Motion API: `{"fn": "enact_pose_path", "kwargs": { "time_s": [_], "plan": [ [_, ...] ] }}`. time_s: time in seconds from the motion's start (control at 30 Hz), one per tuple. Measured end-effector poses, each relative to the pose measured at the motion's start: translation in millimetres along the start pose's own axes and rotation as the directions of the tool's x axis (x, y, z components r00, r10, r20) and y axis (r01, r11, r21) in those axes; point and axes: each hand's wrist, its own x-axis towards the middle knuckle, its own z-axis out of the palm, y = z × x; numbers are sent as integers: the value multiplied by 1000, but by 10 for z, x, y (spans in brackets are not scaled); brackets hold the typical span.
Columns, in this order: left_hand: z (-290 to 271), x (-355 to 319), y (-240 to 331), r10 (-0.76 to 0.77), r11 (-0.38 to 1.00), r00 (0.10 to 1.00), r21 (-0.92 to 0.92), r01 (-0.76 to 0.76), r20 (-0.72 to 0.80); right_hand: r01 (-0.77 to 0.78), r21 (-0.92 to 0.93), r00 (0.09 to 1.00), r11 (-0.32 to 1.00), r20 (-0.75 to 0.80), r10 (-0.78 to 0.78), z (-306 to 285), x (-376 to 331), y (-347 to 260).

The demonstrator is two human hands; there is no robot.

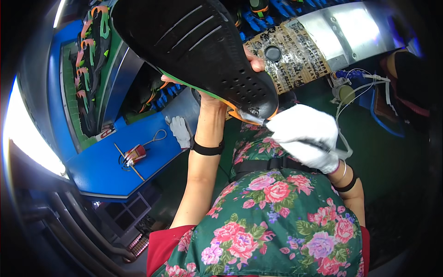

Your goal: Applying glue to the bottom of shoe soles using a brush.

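A black shoe sole [203, 51], edged in green and orange, is held up close under the camera by the bare left hand [210, 99]; the fingers are wrapped round its edge from below, with fingertips showing at the far side. The right hand [307, 134], in a white glove, is closed round a slim tool [258, 121] whose tip is set against the orange rim at the sole's near end. The step in hand is judged to be trimming or cleaning of that rim. The next move would call for the tip to be drawn along the edge with the sole kept steady and perhaps turned a little. The sole lies above and to the left of the gloved hand, touched only through the tool. On the blue workbench [106, 175] to the left, a spare white glove [180, 131] lies near its right edge, well apart from both hands.
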Motion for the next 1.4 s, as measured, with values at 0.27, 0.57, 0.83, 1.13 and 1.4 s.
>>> {"fn": "enact_pose_path", "kwargs": {
  "time_s": [0.27, 0.57, 0.83, 1.13, 1.4],
  "plan": [
    [151, 28, -58, -5, 999, 997, 31, 8, -72, 81, -147, 992, 986, -86, -94, -18, -35, 57],
    [-209, 77, 57, -120, 983, 990, 152, 107, 80, 130, -110, 990, 985, -43, -135, -27, 59, 52],
    [-230, 21, 15, -211, 971, 974, 97, 219, -86, 51, 217, 979, 975, 183, -92, -19, 71, 106],
    [-355, -72, 10, -409, 907, 894, 30, 421, -185, 206, 71, 916, 976, 337, -218, -22, 133, 208],
    [-211, -65, 71, -686, 684, 668, 58, 727, -287, 380, -10, 809, 925, 489, -327, 3, 137, 349]
  ]
}}
